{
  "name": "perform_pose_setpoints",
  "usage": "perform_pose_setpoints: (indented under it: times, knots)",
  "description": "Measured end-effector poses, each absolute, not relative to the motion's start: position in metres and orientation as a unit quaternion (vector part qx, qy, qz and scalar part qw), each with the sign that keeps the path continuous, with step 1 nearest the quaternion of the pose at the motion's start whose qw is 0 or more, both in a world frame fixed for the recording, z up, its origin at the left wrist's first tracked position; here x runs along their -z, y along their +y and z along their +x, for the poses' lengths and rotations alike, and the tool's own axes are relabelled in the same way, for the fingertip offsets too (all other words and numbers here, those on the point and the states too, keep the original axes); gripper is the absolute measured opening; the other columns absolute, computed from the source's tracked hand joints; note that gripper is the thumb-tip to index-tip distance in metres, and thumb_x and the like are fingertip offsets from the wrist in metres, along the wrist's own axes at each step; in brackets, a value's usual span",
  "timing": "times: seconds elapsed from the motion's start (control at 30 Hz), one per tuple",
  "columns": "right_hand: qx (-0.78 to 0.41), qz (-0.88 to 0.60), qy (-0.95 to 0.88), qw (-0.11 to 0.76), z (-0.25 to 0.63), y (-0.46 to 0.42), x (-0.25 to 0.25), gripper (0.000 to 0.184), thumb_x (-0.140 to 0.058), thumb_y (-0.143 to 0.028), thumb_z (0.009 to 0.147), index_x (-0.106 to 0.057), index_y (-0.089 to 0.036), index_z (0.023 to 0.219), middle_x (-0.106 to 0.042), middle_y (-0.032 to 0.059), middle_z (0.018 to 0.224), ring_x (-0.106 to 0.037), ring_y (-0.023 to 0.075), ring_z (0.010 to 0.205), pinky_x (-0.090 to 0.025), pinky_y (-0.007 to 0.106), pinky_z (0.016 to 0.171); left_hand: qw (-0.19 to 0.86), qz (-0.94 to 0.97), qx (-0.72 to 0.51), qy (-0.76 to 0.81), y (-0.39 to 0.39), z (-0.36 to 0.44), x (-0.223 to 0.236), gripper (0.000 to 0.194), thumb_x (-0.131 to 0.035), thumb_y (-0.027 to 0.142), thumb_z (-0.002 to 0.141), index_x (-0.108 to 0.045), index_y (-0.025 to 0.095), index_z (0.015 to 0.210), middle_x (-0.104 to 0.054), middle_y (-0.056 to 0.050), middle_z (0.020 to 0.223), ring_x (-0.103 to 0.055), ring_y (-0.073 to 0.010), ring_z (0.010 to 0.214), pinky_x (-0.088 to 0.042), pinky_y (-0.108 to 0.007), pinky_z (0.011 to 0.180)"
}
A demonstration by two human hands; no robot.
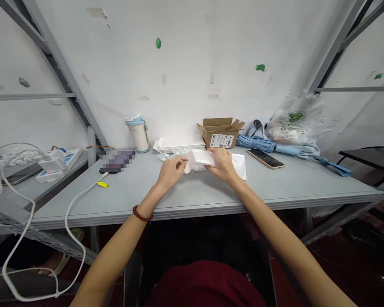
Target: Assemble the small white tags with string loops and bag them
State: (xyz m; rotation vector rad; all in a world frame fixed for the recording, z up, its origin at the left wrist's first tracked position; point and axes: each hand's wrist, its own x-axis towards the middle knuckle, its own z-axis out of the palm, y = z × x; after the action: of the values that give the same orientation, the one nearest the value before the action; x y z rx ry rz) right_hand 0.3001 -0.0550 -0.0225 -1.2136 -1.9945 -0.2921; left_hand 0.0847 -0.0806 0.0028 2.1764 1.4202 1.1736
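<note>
A small white box (203,157) is held above the table between my two hands. My right hand (222,164) is wrapped round its right end. At the left end, the fingers of my left hand (172,171) pinch together at the edge of the box, near what looks like an end flap. Just behind the box lie flat white cartons (179,145) and some small white pieces beside them. A white plastic sleeve (240,166) lies right of my right hand, partly covered by it. Thin white loops show under the box.
An open brown cardboard box (222,134) stands at the back. Left of it are a tumbler (138,134) and a phone (117,161) on a white cable (73,204). A gold phone (265,158), a blue folded umbrella (259,143) and a plastic bag (296,123) lie to the right.
</note>
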Motion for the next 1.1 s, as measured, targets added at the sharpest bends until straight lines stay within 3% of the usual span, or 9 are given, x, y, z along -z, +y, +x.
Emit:
perform_pose_setpoints:
  times: [0.17, 0.4, 0.53, 0.63, 0.7, 0.77, 0.87, 1.1]
  knots:
    - [0.131, -0.472, -0.795, 0.359, 0.299, -0.057, 0.022, 0.039, -0.055, -0.033, 0.079, -0.05, -0.018, 0.115, -0.06, 0.0121, 0.113, -0.049, 0.0296, 0.104, -0.032, 0.041, 0.086, 0.361, 0.758, -0.29, 0.46, -0.086, 0.087, -0.004, 0.043, -0.039, 0.027, 0.086, -0.059, 0.015, 0.122, -0.062, 0.0, 0.055, -0.056, -0.0132, 0.04, -0.045, -0.024, 0.046]
    - [0.115, -0.459, -0.811, 0.345, 0.297, -0.061, 0.019, 0.037, -0.054, -0.031, 0.078, -0.052, -0.02, 0.113, -0.06, 0.0116, 0.112, -0.049, 0.0295, 0.103, -0.032, 0.04, 0.086, 0.487, 0.719, -0.241, 0.434, -0.091, 0.087, -0.012, 0.047, -0.044, 0.035, 0.083, -0.054, 0.019, 0.127, -0.065, -0.002, 0.055, -0.058, -0.0163, 0.038, -0.044, -0.024, 0.04]
    - [0.133, -0.509, -0.771, 0.36, 0.301, -0.056, 0.019, 0.037, -0.053, -0.031, 0.079, -0.051, -0.02, 0.114, -0.06, 0.0127, 0.113, -0.048, 0.0311, 0.105, -0.032, 0.041, 0.086, 0.419, 0.684, -0.374, 0.466, -0.084, 0.077, -0.018, 0.042, -0.044, 0.027, 0.079, -0.059, 0.016, 0.117, -0.065, -0.001, 0.058, -0.058, -0.0138, 0.042, -0.046, -0.024, 0.046]
    - [0.148, -0.549, -0.732, 0.374, 0.305, -0.054, 0.02, 0.036, -0.053, -0.031, 0.079, -0.051, -0.02, 0.113, -0.06, 0.0135, 0.111, -0.048, 0.0321, 0.103, -0.032, 0.042, 0.084, 0.269, 0.7, -0.428, 0.505, -0.073, 0.066, -0.013, 0.033, -0.045, 0.021, 0.075, -0.064, 0.016, 0.101, -0.063, 0.0, 0.059, -0.057, -0.0146, 0.047, -0.049, -0.028, 0.054]
    - [0.152, -0.563, -0.72, 0.377, 0.306, -0.053, 0.02, 0.036, -0.054, -0.03, 0.078, -0.052, -0.019, 0.112, -0.06, 0.0138, 0.109, -0.048, 0.0325, 0.102, -0.033, 0.043, 0.083, 0.131, 0.742, -0.396, 0.525, -0.066, 0.062, -0.006, 0.028, -0.046, 0.018, 0.073, -0.065, 0.017, 0.093, -0.067, -0.003, 0.067, -0.062, -0.0199, 0.063, -0.05, -0.035, 0.068]
    - [0.152, -0.567, -0.717, 0.374, 0.305, -0.054, 0.019, 0.035, -0.054, -0.029, 0.077, -0.052, -0.019, 0.111, -0.06, 0.0138, 0.109, -0.048, 0.0324, 0.101, -0.033, 0.043, 0.082, 0.039, 0.779, -0.353, 0.516, -0.063, 0.063, 0.003, 0.026, -0.046, 0.014, 0.073, -0.066, 0.017, 0.09, -0.071, -0.009, 0.091, -0.061, -0.0267, 0.089, -0.048, -0.041, 0.081]
    - [0.148, -0.564, -0.724, 0.367, 0.302, -0.056, 0.02, 0.035, -0.054, -0.029, 0.078, -0.052, -0.018, 0.111, -0.06, 0.0132, 0.11, -0.048, 0.0314, 0.102, -0.033, 0.043, 0.083, 0.018, 0.835, -0.282, 0.472, -0.062, 0.068, 0.013, 0.031, -0.045, 0.01, 0.074, -0.066, 0.017, 0.095, -0.068, -0.009, 0.11, -0.053, -0.0304, 0.108, -0.045, -0.044, 0.087]
    - [0.139, -0.556, -0.74, 0.352, 0.3, -0.055, 0.022, 0.036, -0.053, -0.03, 0.08, -0.051, -0.019, 0.114, -0.058, 0.0138, 0.113, -0.047, 0.0317, 0.105, -0.034, 0.043, 0.082, 0.01, 0.865, -0.217, 0.453, -0.065, 0.07, 0.02, 0.035, -0.046, 0.006, 0.072, -0.064, 0.015, 0.1, -0.066, -0.013, 0.105, -0.052, -0.0314, 0.104, -0.044, -0.043, 0.086]
